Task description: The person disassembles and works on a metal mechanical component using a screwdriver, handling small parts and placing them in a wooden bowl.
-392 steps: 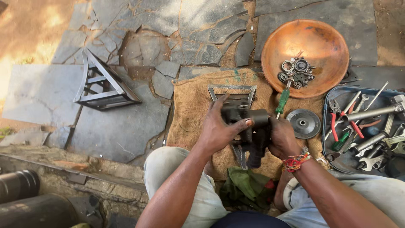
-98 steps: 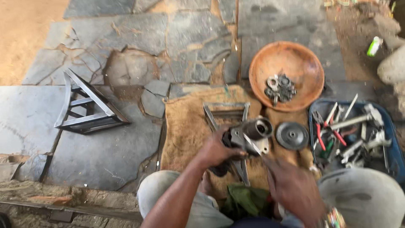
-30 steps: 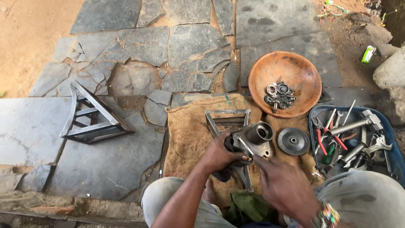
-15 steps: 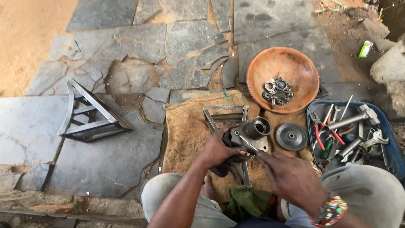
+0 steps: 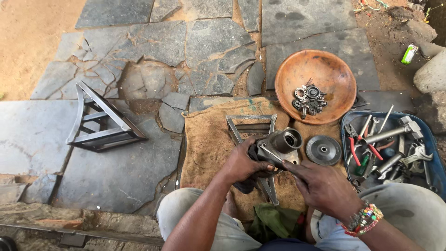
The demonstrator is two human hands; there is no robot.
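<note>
Stone-slab floor (image 5: 116,172) carrying, at its near middle, a brown burlap mat (image 5: 209,139) on which the work lies. Near the floor's left edge stands a triangular welded steel frame (image 5: 100,121); a second triangular frame (image 5: 248,124) lies flat on the mat. Off the mat's far right corner sits a round rust-coloured metal bowl (image 5: 325,69) holding bearings and small parts (image 5: 309,98). At the right edge, a blue tray (image 5: 436,172) of spanners, pliers and a hammer. A grey disc (image 5: 323,150) lies on the mat beside the tray. Over the mat's centre, the left hand (image 5: 244,163) is clamped around a grey metal housing (image 5: 278,148) with an open cylindrical bore; the right hand (image 5: 323,188), fingers extended, touches its lower edge.
</note>
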